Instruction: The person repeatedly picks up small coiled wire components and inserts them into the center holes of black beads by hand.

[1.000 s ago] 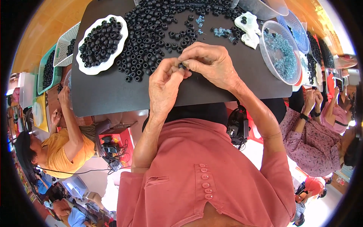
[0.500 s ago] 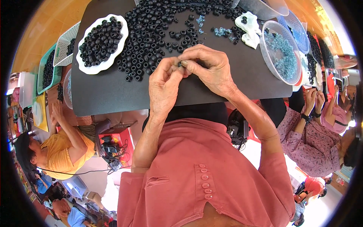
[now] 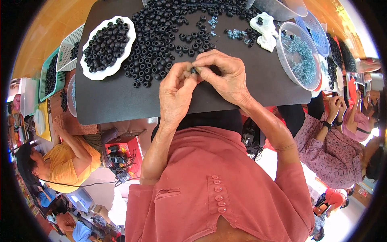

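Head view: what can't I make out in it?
All in the head view:
1. Black piece: mostly hidden by the fingertips of the left hand and right hand.
2. White plate: its middle is covered by the heap of black pieces.
3. Clear tub: cut off by the top edge.
4. Blue bits: too small to tell their exact shape.

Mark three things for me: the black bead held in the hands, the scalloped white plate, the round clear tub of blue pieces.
Black bead (image 3: pixel 194 70), head view: its exposed dark surface.
Scalloped white plate (image 3: pixel 95 75), head view: its near rim.
Round clear tub (image 3: pixel 297 30), head view: its far inner wall.
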`<control>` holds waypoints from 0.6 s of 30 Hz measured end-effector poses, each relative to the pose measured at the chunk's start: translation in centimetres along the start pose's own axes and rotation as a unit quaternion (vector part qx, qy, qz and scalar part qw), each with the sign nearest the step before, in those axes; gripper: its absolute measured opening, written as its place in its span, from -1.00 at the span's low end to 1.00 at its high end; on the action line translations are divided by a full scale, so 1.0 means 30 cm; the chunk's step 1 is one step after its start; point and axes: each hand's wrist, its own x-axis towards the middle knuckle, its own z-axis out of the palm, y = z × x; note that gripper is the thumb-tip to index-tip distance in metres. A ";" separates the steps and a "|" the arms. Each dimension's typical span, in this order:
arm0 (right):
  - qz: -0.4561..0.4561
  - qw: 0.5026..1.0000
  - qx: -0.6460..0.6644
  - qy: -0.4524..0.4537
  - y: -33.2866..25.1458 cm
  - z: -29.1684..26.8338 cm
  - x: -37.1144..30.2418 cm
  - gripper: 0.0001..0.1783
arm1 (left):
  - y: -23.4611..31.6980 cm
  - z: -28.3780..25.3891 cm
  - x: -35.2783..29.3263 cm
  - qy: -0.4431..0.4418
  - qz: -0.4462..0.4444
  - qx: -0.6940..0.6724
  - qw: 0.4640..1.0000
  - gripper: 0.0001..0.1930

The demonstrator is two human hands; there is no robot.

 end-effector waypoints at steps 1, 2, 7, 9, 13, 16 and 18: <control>0.000 1.000 0.000 0.000 -0.003 -0.001 0.000 -0.88 | 0.002 0.007 -0.001 0.004 0.001 -0.003 1.000 -0.83; 0.016 1.000 0.006 -0.002 -0.008 -0.001 0.000 -0.87 | 0.003 0.010 -0.002 0.008 0.002 -0.006 1.000 -0.83; 0.018 1.000 -0.001 -0.005 -0.018 0.007 0.004 -0.87 | -0.001 -0.009 0.001 -0.001 -0.006 -0.004 1.000 -0.84; 0.021 1.000 -0.007 -0.017 -0.007 -0.001 0.001 -0.88 | -0.001 -0.008 0.001 -0.001 -0.012 -0.008 1.000 -0.84; 0.036 0.999 -0.001 -0.008 -0.010 0.001 -0.007 -0.87 | -0.011 -0.012 0.003 -0.002 0.001 -0.014 1.000 -0.86; 0.042 0.999 0.008 -0.002 -0.015 -0.003 -0.008 -0.86 | -0.005 -0.004 0.005 -0.002 0.004 -0.027 1.000 -0.88; 0.013 1.000 -0.018 0.001 -0.008 -0.003 -0.006 -0.86 | -0.002 -0.003 0.003 0.002 0.002 -0.018 1.000 -0.88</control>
